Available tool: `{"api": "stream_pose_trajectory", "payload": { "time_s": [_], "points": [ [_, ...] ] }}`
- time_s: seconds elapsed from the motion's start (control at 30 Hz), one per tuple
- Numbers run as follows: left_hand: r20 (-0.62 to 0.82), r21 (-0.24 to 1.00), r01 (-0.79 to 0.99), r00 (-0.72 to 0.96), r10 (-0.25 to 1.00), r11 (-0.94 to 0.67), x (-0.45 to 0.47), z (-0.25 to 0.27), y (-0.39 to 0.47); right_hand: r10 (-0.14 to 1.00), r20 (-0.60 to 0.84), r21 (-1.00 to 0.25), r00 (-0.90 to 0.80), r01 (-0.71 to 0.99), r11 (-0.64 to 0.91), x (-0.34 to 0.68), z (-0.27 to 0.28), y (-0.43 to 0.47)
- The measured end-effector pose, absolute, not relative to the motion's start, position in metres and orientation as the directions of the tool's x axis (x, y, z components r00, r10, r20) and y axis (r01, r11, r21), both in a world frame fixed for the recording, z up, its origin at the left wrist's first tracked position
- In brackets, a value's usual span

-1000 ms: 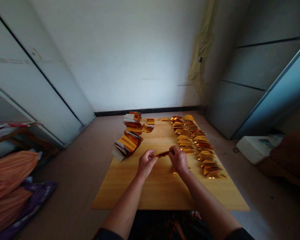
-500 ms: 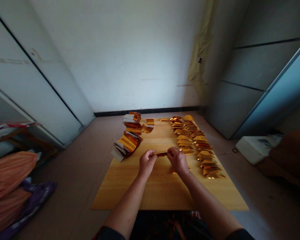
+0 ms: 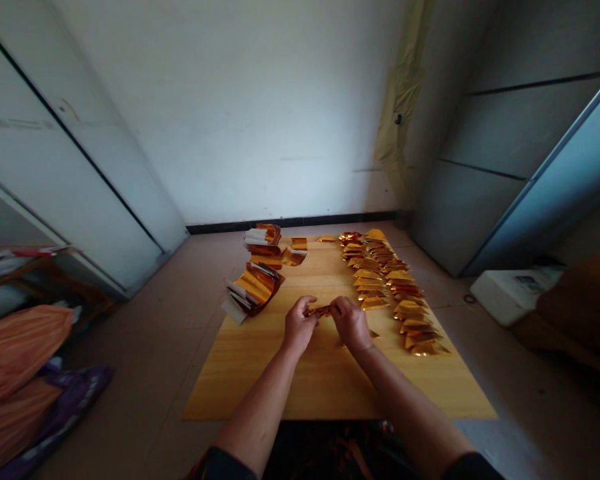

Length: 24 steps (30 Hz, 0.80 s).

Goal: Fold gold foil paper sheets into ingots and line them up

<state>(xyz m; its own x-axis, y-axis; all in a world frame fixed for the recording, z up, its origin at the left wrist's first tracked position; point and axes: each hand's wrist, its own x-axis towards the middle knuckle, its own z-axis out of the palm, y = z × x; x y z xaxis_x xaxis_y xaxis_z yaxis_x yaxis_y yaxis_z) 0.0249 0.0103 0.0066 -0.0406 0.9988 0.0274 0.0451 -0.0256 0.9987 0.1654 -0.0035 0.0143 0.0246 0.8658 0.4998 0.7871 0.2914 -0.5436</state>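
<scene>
Between my hands, above the middle of the wooden board (image 3: 290,393), is a small piece of folded gold foil paper (image 3: 322,311). My left hand (image 3: 300,325) pinches its left end, and my right hand (image 3: 350,323) grips the right end. Fingers cover part of the paper. Half hidden behind my right wrist, another gold piece (image 3: 375,334) lies on the board. To the right stand rows of folded gold paper pieces (image 3: 373,280). At the left is a curved stack of loose gold foil sheets (image 3: 256,285) with pale backs.
More gold sheets (image 3: 263,235) lie at the board's far left corner, near a single curled sheet (image 3: 295,257). A white wall (image 3: 280,133) rises behind. Orange bags (image 3: 25,347) are at the left, a white box (image 3: 503,293) on the floor at right.
My hands have drawn slightly closer together, the left one moving right. The gold paper between them now looks shorter and more creased.
</scene>
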Motion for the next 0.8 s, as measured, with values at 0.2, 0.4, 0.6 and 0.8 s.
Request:
{"api": "stream_pose_trajectory", "payload": {
  "time_s": [0.2, 0.4, 0.6, 0.8],
  "points": [
    [-0.009, 1.000, 0.007, -0.049, 0.999, 0.009, 0.024, 0.005, 0.010, 0.900, 0.436, -0.543, 0.010, 0.801, 0.254, 0.170, 0.022, -0.009],
    [-0.018, 0.999, -0.041, -0.001, 1.000, 0.018, 0.029, 0.006, 0.007, 0.915, 0.402, -0.465, -0.043, 0.851, 0.245, 0.180, 0.037, -0.022],
    [0.035, 0.996, 0.082, 0.090, 0.995, -0.042, 0.035, 0.002, 0.000, 0.930, 0.367, -0.376, 0.028, 0.919, 0.120, 0.199, 0.043, -0.034],
    [0.041, 0.980, 0.183, 0.169, 0.985, -0.073, 0.024, 0.002, -0.006, 0.907, 0.399, -0.116, 0.132, 0.989, -0.093, 0.249, 0.043, -0.047]
  ]
}}
